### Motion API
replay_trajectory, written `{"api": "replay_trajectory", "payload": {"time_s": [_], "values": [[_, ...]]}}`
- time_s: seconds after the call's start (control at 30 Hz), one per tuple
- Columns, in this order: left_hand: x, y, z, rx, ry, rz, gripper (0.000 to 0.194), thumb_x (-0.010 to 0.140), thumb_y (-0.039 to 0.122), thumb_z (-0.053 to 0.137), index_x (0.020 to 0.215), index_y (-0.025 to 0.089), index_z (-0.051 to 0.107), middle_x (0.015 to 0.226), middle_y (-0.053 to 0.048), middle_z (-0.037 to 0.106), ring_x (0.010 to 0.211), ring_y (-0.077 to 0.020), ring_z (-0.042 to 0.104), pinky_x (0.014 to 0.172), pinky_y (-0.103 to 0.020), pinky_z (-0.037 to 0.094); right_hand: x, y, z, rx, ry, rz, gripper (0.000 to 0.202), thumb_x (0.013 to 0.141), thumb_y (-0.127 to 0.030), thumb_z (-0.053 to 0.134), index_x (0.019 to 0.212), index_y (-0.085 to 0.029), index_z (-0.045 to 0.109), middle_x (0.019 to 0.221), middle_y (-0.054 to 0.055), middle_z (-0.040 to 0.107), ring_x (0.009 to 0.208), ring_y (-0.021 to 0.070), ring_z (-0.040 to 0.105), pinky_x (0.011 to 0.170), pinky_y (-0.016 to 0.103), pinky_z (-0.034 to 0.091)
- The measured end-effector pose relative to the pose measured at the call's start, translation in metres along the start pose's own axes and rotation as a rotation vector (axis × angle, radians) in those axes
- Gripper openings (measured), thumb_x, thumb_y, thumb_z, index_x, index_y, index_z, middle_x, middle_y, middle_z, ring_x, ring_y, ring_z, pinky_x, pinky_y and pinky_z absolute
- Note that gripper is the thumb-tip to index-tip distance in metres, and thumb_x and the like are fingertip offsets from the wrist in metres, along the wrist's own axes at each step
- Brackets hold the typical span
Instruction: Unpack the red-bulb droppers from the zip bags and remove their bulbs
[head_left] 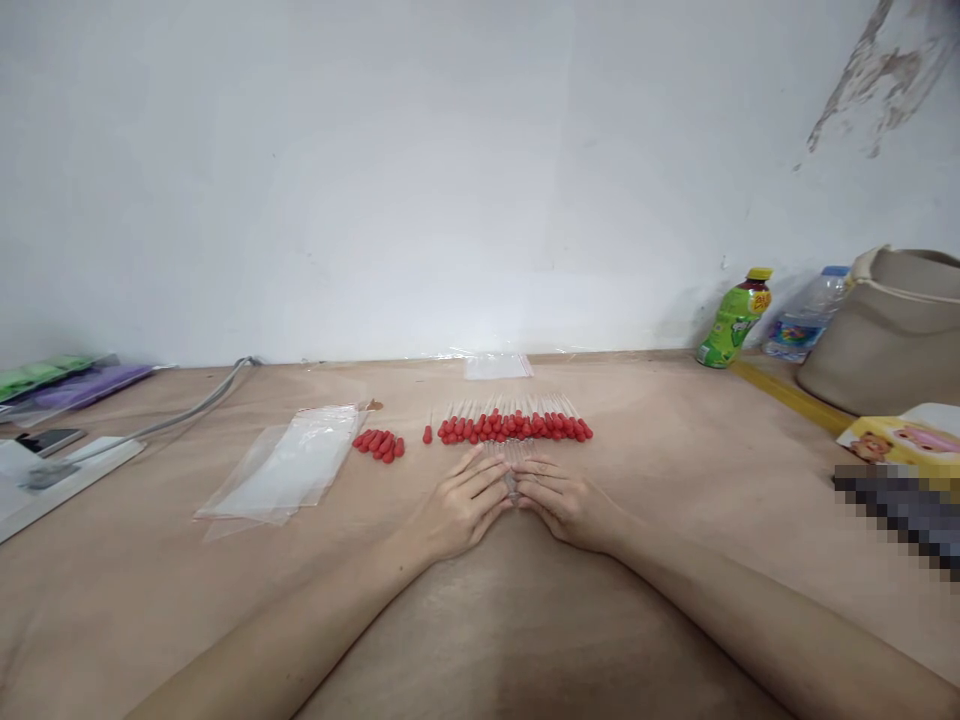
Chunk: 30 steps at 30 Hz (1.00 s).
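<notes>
My left hand (466,503) and my right hand (564,500) meet at the middle of the table, fingers bent over a small clear bundle (511,482) of thin transparent pieces. Both hands' fingers press on it from either side, and part of it is hidden beneath them. Just beyond the fingertips lies a long row of red-tipped sticks (516,427), their pale thin ends pointing to the wall. One single red piece (427,435) sits left of the row, and farther left is a small pile of red pieces (379,444).
Clear plastic bags (289,465) lie at the left, another bag (498,367) near the wall. A cable (202,402) runs to the far left. Rightward stand a green bottle (735,322), a water bottle (806,318), a beige bucket (885,335) and a yellow pack (877,440).
</notes>
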<state>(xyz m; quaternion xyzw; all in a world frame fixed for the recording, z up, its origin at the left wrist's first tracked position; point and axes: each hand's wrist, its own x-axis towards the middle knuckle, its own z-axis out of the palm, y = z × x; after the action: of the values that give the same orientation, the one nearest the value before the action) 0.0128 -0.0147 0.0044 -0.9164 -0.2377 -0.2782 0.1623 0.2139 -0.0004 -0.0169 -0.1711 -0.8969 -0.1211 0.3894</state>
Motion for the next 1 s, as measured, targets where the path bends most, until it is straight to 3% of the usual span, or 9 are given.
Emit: {"api": "replay_trajectory", "payload": {"time_s": [0.5,0.8,1.0], "values": [[-0.001,0.001,-0.007,-0.097,-0.081,-0.032,0.020,0.089,0.021,0.039,0.091,0.014,0.058,0.115,-0.009,0.058,0.115,-0.0173,0.047,0.109,-0.046,0.014,0.005,-0.005,-0.007,-0.095,-0.049,-0.060,0.013,0.085,-0.014,0.046,0.078,-0.012,0.057,0.088,0.009,0.066,0.094,0.0162,0.058,0.092,0.034,0.044],[-0.003,-0.001,-0.011,-0.172,-0.176,-0.089,0.022,0.090,0.021,0.036,0.089,0.013,0.057,0.117,-0.011,0.057,0.116,-0.0171,0.046,0.110,-0.045,0.011,0.004,-0.001,-0.011,-0.180,-0.035,-0.155,0.010,0.084,-0.014,0.049,0.087,-0.010,0.058,0.088,0.008,0.066,0.099,0.0181,0.056,0.092,0.037,0.043],[-0.007,-0.002,-0.008,-0.162,-0.130,-0.044,0.021,0.089,0.022,0.038,0.090,0.013,0.057,0.113,-0.010,0.060,0.116,-0.0180,0.047,0.109,-0.045,0.017,-0.002,0.000,-0.015,-0.206,-0.026,-0.184,0.013,0.083,-0.013,0.050,0.092,-0.009,0.058,0.096,0.011,0.065,0.105,0.0199,0.054,0.094,0.039,0.042]]}}
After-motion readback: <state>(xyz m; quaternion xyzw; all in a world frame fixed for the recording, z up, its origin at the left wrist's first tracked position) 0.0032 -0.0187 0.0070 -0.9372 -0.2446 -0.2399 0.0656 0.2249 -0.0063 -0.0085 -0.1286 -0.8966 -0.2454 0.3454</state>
